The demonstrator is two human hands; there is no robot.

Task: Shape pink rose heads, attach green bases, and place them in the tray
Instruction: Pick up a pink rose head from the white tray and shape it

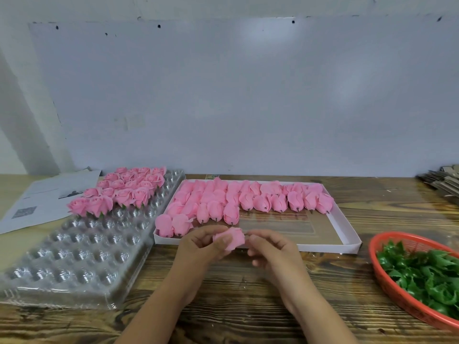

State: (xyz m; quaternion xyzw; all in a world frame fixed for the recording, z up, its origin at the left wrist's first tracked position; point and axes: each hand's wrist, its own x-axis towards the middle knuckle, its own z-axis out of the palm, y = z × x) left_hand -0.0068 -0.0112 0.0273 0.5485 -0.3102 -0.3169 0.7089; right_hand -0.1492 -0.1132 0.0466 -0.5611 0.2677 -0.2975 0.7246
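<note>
Pink rose head (229,238) sits mid-frame, pinched in my left hand (198,247); my right hand (270,249) curls at its stem end. Squeeze too hard and petals crush. Beyond, box of buds (347,234); upper left, clear tray (82,247) waits.

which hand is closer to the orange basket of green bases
Right. The right hand sits mid-table, left of the orange basket; the left hand is farther left, holding the pink rose head.
</note>
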